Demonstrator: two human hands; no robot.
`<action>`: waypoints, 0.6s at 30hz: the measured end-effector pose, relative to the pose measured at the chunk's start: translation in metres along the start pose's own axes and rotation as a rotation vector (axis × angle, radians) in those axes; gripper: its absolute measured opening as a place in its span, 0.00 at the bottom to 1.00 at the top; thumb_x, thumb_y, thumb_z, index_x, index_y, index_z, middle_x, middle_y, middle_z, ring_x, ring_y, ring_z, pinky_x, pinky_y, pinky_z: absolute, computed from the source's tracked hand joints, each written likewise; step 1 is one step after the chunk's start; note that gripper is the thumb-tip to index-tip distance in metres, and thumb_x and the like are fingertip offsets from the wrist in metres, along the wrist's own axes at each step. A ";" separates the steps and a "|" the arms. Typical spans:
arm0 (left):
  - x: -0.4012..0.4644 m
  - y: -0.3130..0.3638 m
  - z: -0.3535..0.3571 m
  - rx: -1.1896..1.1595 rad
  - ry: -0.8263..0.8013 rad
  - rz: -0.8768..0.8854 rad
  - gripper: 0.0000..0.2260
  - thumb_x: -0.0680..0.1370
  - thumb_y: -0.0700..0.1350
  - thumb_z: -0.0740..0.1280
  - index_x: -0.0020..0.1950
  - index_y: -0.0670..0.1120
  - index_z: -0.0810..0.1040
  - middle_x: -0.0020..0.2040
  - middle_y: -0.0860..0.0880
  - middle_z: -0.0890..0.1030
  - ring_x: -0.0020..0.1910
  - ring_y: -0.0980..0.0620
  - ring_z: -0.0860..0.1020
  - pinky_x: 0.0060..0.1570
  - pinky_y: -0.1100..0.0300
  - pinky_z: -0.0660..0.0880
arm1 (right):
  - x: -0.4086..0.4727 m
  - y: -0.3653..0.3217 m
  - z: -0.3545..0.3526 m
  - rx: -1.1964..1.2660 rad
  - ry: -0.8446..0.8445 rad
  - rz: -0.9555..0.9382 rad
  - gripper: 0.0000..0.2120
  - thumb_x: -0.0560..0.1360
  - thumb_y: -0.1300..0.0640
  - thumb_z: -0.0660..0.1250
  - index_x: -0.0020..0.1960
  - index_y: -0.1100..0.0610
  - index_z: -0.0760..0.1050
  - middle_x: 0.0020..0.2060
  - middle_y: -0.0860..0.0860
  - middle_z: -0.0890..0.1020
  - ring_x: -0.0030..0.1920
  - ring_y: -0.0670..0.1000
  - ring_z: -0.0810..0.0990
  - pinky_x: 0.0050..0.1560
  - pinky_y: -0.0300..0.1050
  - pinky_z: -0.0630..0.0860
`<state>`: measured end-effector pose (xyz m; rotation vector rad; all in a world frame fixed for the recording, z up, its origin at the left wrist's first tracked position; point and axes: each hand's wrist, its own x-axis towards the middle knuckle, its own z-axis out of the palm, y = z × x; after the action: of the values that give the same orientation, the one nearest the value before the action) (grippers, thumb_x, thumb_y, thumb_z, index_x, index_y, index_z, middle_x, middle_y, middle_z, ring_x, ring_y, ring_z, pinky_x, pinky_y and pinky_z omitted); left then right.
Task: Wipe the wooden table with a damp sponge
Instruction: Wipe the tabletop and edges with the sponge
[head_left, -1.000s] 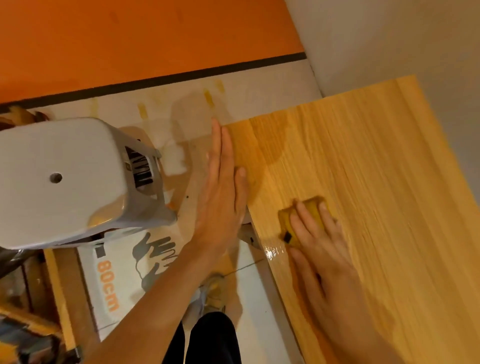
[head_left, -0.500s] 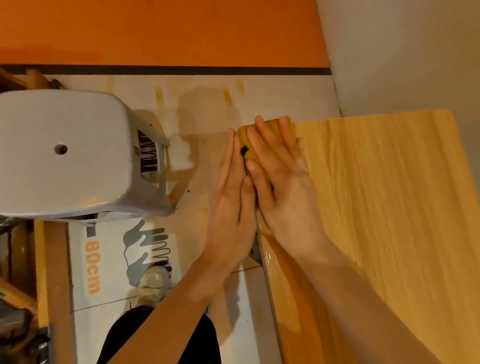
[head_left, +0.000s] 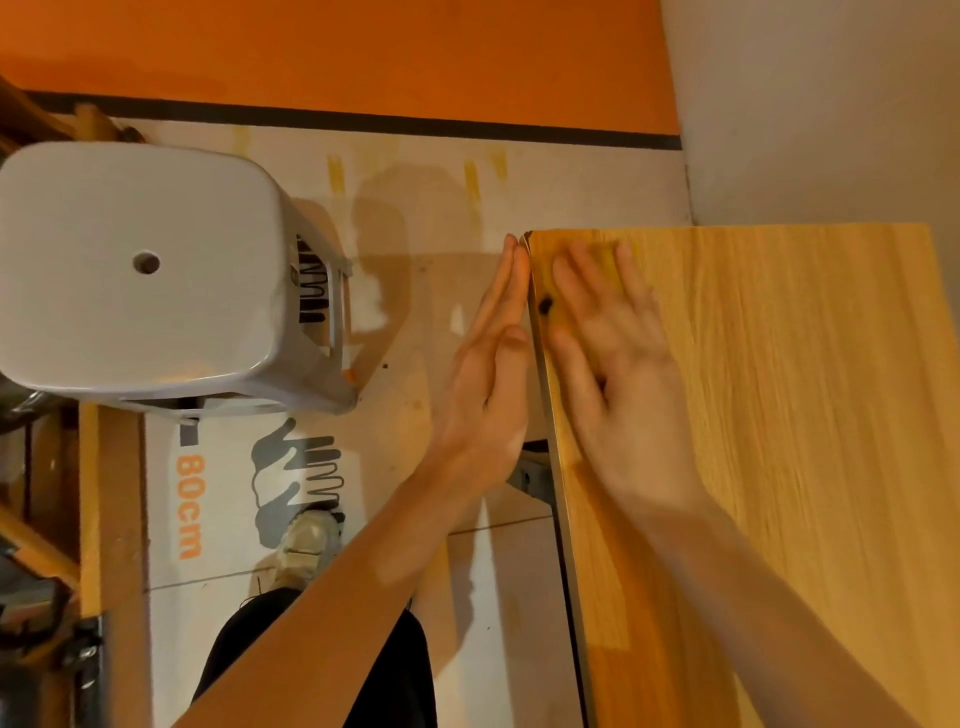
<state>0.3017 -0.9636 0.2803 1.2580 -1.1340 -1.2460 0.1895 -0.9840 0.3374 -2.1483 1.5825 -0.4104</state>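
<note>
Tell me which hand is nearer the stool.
Left. The left hand is off the table, on the side where the stool stands; the right hand lies flat on the table.

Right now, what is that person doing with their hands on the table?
A person is wiping a wooden table. The right hand lies flat on a yellow sponge, pressing it down at the far left corner of the tabletop. The left hand is held open and flat against the table's left edge, just beside the sponge. A grey stool stands on the floor to the left.
</note>
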 end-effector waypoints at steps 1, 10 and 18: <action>0.000 -0.001 -0.001 0.005 -0.006 -0.004 0.26 0.84 0.46 0.45 0.82 0.42 0.53 0.83 0.49 0.54 0.81 0.59 0.53 0.79 0.65 0.51 | -0.025 -0.001 0.000 -0.018 -0.024 -0.015 0.21 0.83 0.57 0.57 0.76 0.54 0.61 0.77 0.48 0.61 0.79 0.50 0.48 0.78 0.58 0.50; 0.001 0.006 -0.008 -0.027 -0.066 -0.057 0.26 0.84 0.51 0.44 0.82 0.46 0.51 0.83 0.52 0.52 0.80 0.63 0.51 0.78 0.68 0.50 | -0.004 -0.007 0.002 -0.024 -0.040 -0.011 0.21 0.83 0.56 0.57 0.75 0.54 0.63 0.76 0.48 0.63 0.79 0.51 0.50 0.78 0.58 0.53; 0.012 0.015 0.007 0.306 0.072 0.074 0.25 0.86 0.43 0.50 0.80 0.49 0.44 0.83 0.53 0.44 0.81 0.62 0.45 0.80 0.61 0.50 | 0.070 0.016 -0.014 -0.138 -0.044 -0.143 0.14 0.82 0.52 0.59 0.63 0.55 0.75 0.57 0.49 0.80 0.60 0.51 0.74 0.72 0.49 0.63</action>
<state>0.2960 -0.9771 0.2949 1.4599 -1.3412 -0.9894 0.1906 -1.0575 0.3393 -2.3670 1.4771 -0.3042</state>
